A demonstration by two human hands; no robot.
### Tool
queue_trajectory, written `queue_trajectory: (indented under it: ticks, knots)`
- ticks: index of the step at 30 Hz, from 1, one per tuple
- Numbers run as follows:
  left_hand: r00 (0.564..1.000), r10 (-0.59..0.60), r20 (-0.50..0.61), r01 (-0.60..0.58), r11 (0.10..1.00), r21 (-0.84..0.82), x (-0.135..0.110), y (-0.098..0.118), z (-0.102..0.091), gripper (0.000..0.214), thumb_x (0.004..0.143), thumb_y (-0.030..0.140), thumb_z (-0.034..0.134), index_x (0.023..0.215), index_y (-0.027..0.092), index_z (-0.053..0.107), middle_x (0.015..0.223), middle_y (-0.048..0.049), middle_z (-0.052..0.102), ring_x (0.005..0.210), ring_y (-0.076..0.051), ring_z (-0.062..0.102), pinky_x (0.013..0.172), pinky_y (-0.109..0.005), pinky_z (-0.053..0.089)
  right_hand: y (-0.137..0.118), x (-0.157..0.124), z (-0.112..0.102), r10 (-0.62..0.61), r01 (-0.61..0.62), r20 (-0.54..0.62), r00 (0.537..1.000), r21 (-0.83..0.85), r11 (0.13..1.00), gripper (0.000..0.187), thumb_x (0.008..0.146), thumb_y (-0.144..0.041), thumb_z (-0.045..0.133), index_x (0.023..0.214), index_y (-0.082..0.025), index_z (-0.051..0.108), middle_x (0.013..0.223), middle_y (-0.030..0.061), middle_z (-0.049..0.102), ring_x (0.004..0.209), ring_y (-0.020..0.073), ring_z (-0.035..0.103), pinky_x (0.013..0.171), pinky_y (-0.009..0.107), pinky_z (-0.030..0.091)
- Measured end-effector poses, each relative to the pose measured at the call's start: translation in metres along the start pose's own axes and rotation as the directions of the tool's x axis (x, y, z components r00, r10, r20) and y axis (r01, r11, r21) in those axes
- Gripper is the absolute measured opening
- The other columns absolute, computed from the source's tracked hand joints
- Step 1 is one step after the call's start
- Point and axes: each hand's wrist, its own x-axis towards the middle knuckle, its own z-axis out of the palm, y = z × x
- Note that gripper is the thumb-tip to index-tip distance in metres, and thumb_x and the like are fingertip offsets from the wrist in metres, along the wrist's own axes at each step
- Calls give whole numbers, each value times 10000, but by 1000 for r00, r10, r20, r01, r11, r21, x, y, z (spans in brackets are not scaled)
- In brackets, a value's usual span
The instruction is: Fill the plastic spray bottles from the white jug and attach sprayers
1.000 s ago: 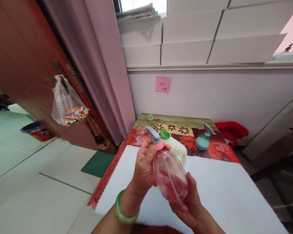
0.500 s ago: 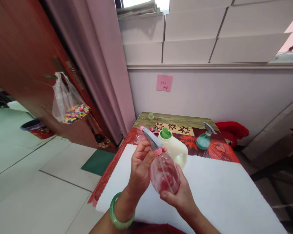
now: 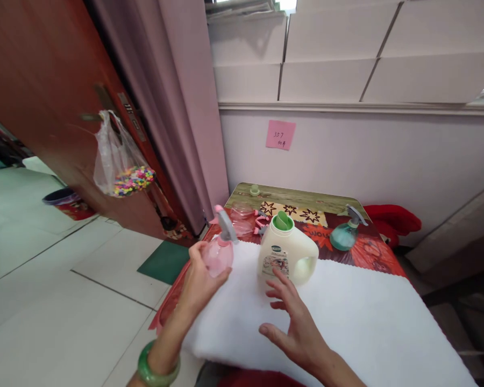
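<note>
My left hand [image 3: 201,277] is wrapped round a clear pink spray bottle [image 3: 219,257] with a grey and pink trigger head, over the left side of the table. My right hand [image 3: 292,322] holds nothing, its fingers spread in front of a cream detergent jug [image 3: 286,252]. The jug stands upright on the white cloth, its green spout showing at the mouth and its handle to the right. Behind the held bottle, other pink spray bottles [image 3: 242,219] lie on their sides. A spray bottle with blue-green liquid [image 3: 344,235] stands upright at the right.
A small green cap [image 3: 254,190] sits at the table's back left corner. White cloth [image 3: 347,317] covers the front of the table. On the left, a bag of colourful beads [image 3: 131,180] hangs from the door handle. The wall [image 3: 339,145] rises behind the table.
My left hand has carried the pink spray bottle leftward, away from the jug. My right hand has let go of it and opened. The jug's front label now shows.
</note>
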Motion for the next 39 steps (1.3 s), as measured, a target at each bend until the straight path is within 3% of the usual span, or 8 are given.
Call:
queue_trajectory:
  ticks: [2,6,12,17,24,33,35,39]
  knots:
    - [993,73,94,-90,978,187,20,-23,-17,725,627,153,788,1286,227,496,1384,-166,586,1340,-434,519,1109,-606,398,16,-15,-10,83,-83,-6,997,-42,996,525,851,-355,792,1352,-279,652,1582,187,502,1065,282,742,864,454,654]
    - [893,170,416,-401,720,566,42,-55,-19,682,715,40,627,1369,208,525,1499,-205,517,1440,-417,421,1060,-567,444,57,-49,-25,230,-239,-118,966,-66,969,368,919,-409,717,1253,-256,716,1485,169,600,962,261,767,809,424,665]
    - [853,138,503,-455,668,589,85,-68,31,839,683,-15,668,1469,241,528,1579,-224,421,1514,-391,338,1151,-630,363,100,-74,-31,305,-323,-196,932,-66,944,416,895,-502,733,1202,-221,733,1430,183,645,905,243,770,795,352,662]
    - [839,124,530,-473,648,597,131,-76,57,881,717,-45,634,1510,319,515,1656,-196,345,1579,-399,201,1160,-795,206,104,-72,-29,292,-312,-198,936,-80,947,402,914,-498,715,1186,-202,730,1438,205,631,871,232,759,771,341,646]
    - [809,123,575,-483,697,530,172,-88,81,962,732,-34,661,1581,358,436,1768,-166,126,1624,-403,51,1175,-797,140,104,-69,-28,302,-318,-188,935,-64,946,398,921,-491,714,1188,-196,725,1438,213,620,839,220,750,756,342,629]
    - [861,83,502,-292,888,354,205,-97,93,1410,371,202,1028,1612,369,379,1770,-197,93,1596,-526,10,1146,-836,-28,108,-72,-29,315,-329,-187,931,-47,943,415,921,-531,705,1188,-214,741,1438,207,630,860,231,753,752,342,633]
    - [912,71,403,-193,943,272,217,-101,92,1297,483,369,1026,1610,321,387,1754,-220,153,1593,-516,90,1194,-787,98,113,-72,-28,306,-320,-199,931,-43,947,433,913,-559,704,1174,-217,748,1417,205,648,832,228,754,730,336,635]
    - [984,-8,175,4,1000,24,240,-112,92,547,945,430,707,1432,219,573,1512,-163,538,1321,-333,575,1065,-562,507,125,-73,-18,262,-288,-294,919,-49,956,492,884,-647,690,1113,-218,762,1328,204,697,721,209,733,608,307,604]
